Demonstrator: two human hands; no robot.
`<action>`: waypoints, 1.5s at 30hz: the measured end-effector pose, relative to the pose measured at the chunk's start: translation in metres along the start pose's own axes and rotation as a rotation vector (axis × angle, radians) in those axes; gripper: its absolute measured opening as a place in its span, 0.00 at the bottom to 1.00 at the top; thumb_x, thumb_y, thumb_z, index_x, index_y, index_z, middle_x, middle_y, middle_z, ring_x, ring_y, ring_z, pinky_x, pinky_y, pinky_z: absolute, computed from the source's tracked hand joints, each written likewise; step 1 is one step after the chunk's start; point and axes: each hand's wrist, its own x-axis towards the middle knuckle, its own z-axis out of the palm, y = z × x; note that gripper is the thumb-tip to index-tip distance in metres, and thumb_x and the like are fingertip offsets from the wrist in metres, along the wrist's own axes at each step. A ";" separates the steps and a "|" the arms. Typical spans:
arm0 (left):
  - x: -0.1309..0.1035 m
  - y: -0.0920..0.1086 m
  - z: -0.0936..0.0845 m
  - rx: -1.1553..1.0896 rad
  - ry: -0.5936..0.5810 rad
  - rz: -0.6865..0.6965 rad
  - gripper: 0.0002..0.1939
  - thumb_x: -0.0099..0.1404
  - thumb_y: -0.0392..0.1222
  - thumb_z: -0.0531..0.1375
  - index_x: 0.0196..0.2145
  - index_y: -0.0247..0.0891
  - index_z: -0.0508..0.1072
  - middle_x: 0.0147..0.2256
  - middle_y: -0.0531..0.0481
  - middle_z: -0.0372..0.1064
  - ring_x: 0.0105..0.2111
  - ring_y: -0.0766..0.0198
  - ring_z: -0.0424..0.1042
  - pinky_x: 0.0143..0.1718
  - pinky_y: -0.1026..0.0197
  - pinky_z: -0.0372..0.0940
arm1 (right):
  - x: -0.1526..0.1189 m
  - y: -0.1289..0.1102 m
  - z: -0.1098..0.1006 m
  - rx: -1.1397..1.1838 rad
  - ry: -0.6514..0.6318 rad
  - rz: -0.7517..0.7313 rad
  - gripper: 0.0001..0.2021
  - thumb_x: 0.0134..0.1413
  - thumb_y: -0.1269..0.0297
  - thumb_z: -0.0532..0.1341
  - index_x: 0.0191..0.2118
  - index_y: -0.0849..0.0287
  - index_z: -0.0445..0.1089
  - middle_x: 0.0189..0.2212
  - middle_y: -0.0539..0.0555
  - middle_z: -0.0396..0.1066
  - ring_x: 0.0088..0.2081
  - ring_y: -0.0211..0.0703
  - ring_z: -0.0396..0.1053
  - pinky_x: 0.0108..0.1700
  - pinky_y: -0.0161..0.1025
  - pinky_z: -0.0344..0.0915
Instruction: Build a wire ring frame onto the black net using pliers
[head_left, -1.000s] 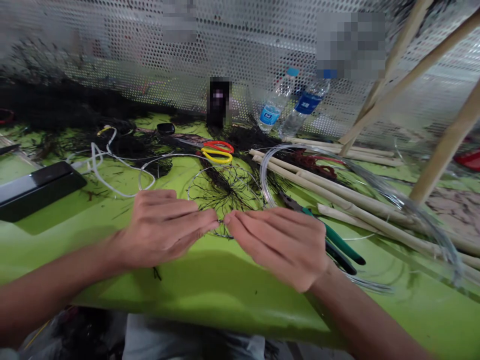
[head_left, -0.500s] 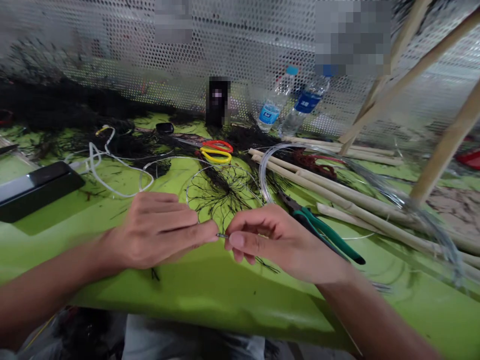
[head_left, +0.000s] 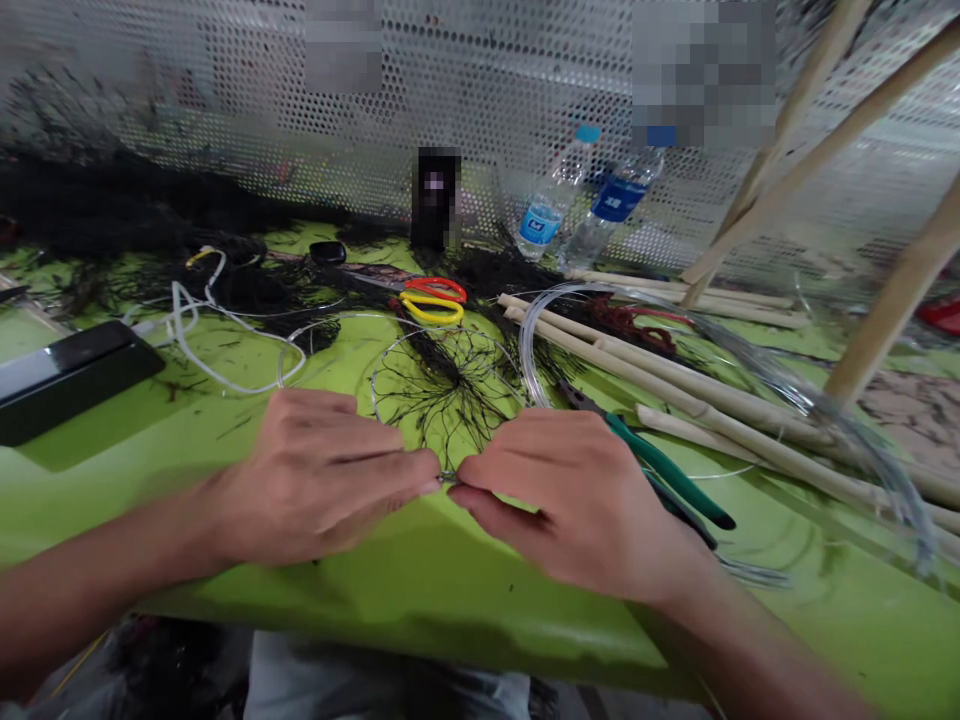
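A thin wire ring [head_left: 390,352] webbed with black thread [head_left: 450,390] lies on the green table [head_left: 450,560] in front of me. My left hand [head_left: 330,475] and my right hand [head_left: 577,495] meet at the ring's near edge. Both pinch the wire there between thumb and fingertips. The pinched spot is small and mostly hidden by the fingers. Green-handled pliers [head_left: 660,465] lie just right of my right hand, partly under it.
Red and yellow scissors [head_left: 431,298] lie behind the ring. A coil of clear line [head_left: 540,320], bamboo sticks [head_left: 705,390], two water bottles [head_left: 555,205], a white cord [head_left: 202,340], a black flat device [head_left: 67,375] and black thread heaps [head_left: 135,215] surround the work. A perforated metal wall [head_left: 487,80] stands behind.
My right hand turned from palm-up, fingers curled at the wire, back to palm-down over the ring's edge. The left hand stayed in place, pinching.
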 end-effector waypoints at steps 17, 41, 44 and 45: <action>-0.004 -0.016 -0.002 0.117 0.107 0.237 0.04 0.69 0.33 0.67 0.42 0.31 0.80 0.25 0.55 0.69 0.22 0.70 0.63 0.21 0.58 0.53 | 0.006 0.004 0.003 0.941 -0.217 0.602 0.19 0.68 0.50 0.65 0.34 0.63 0.80 0.27 0.53 0.78 0.28 0.37 0.71 0.30 0.33 0.66; -0.002 0.000 -0.001 0.035 0.066 0.001 0.01 0.72 0.35 0.64 0.41 0.39 0.75 0.20 0.60 0.65 0.18 0.69 0.56 0.23 0.58 0.53 | -0.007 0.009 0.012 -0.107 0.229 -0.204 0.09 0.60 0.78 0.64 0.44 0.59 0.75 0.32 0.50 0.81 0.28 0.35 0.73 0.34 0.38 0.65; -0.002 0.002 0.001 0.026 0.089 -0.007 0.01 0.72 0.36 0.64 0.40 0.40 0.75 0.21 0.59 0.67 0.19 0.68 0.55 0.23 0.58 0.52 | -0.007 0.012 0.008 -0.296 0.254 -0.305 0.08 0.63 0.76 0.63 0.44 0.59 0.75 0.30 0.49 0.82 0.30 0.37 0.76 0.33 0.39 0.66; -0.002 0.003 0.002 0.013 0.089 -0.017 0.02 0.73 0.36 0.63 0.40 0.40 0.75 0.21 0.59 0.67 0.19 0.68 0.55 0.23 0.58 0.52 | -0.007 0.013 0.008 -0.330 0.264 -0.344 0.07 0.64 0.76 0.62 0.43 0.59 0.76 0.30 0.48 0.82 0.30 0.36 0.77 0.32 0.38 0.66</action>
